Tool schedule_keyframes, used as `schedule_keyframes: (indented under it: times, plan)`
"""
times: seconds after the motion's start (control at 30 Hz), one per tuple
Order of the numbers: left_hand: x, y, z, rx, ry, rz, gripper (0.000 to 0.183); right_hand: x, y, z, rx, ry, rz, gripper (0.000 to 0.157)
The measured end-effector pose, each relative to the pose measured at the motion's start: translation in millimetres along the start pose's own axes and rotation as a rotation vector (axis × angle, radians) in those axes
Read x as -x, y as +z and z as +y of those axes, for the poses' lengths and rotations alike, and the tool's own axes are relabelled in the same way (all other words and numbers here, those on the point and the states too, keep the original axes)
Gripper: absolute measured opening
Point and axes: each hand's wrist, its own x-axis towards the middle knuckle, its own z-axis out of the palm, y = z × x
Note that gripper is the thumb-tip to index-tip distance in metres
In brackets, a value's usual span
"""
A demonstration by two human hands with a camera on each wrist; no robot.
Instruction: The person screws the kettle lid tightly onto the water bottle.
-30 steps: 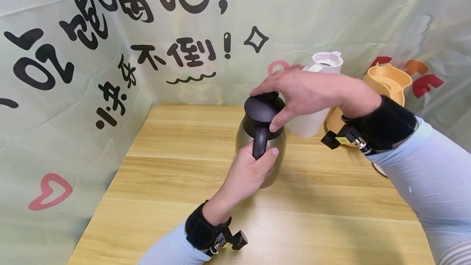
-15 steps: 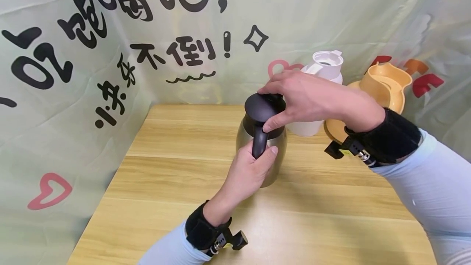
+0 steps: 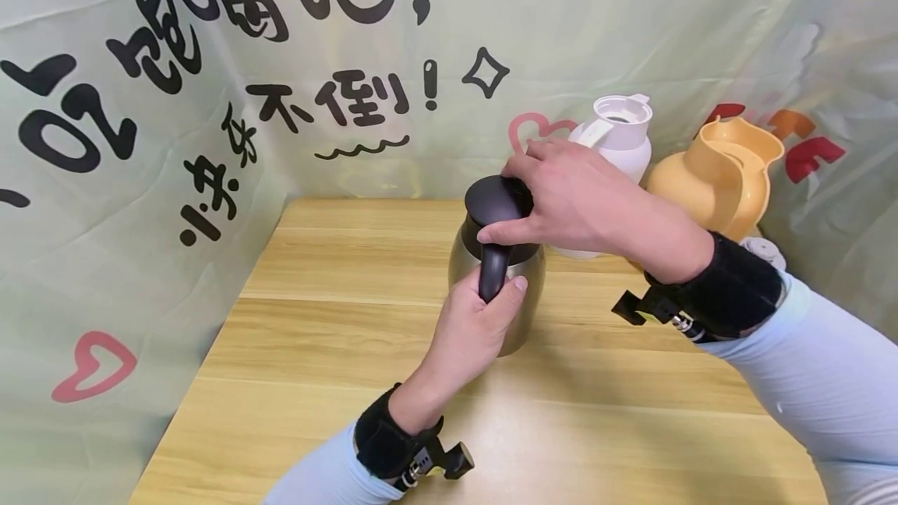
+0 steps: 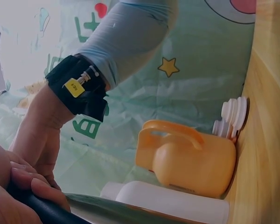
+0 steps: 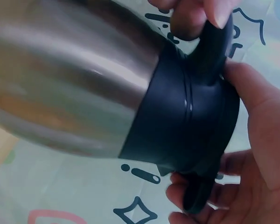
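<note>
A stainless steel thermos jug (image 3: 528,310) with a black collar and lid (image 3: 494,199) stands upright on the wooden table. My left hand (image 3: 473,326) grips its black handle (image 3: 494,267), the thumb along the right side. From above, my right hand (image 3: 578,197) holds the lid, its thumb (image 3: 508,232) across the near rim above the handle. In the right wrist view the fingers (image 5: 177,189) of that hand curl about a black projection (image 5: 198,193) on the lid's far side. The lid looks seated on the collar.
Behind my right hand stand a lidless white jug (image 3: 627,150) and an orange jug (image 3: 701,178). White stacked lids (image 4: 233,114) sit beyond the orange jug in the left wrist view. A printed cloth (image 3: 393,37) hangs along the table's back and left.
My right hand has turned clockwise on the lid: its thumb slid left over the near rim, its fingers went right on the far side. My left hand and the jug stay put.
</note>
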Motion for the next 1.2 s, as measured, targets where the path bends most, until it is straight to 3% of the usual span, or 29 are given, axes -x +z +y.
schedule_keyframes:
  times: [0.4, 0.5, 0.6, 0.7, 0.8, 0.97, 1.1, 1.2]
  plan:
    - [0.3, -1.3, -1.8, 0.014, 0.015, -0.013, 0.028, 4, 18.6, -26, 0.158, 0.115, 0.212, 0.07]
    - [0.5, -1.9, -1.7, 0.019, 0.015, -0.017, 0.026, 6, 20.7, -30, 0.187, 0.121, 0.269, 0.068]
    - [0.3, -2.2, -1.7, 0.017, 0.016, -0.019, 0.026, 7, 19.6, -31, 0.198, 0.112, 0.276, 0.069]
    - [-0.9, -2.6, -2.3, 0.001, 0.025, -0.024, 0.026, 8, 13.3, -29, 0.186, 0.096, 0.199, 0.076]
    - [-2.2, -3.3, -2.9, 0.005, 0.033, -0.057, 0.028, 9, 1.8, -24, 0.137, 0.098, 0.043, 0.083]
    - [-4.8, -8.9, -4.3, 0.102, 0.0, -0.183, 0.03, 6, -13.4, -10, 0.04, 0.087, -0.179, 0.089]
    - [-9.1, -18.8, -8.1, 0.147, 0.017, -0.33, 0.026, 2, -14.9, 2, 0.048, 0.001, -0.218, 0.091]
    - [-12.0, -22.0, -11.3, 0.165, 0.061, -0.389, 0.022, -3, -13.9, 9, 0.047, -0.012, -0.256, 0.095]
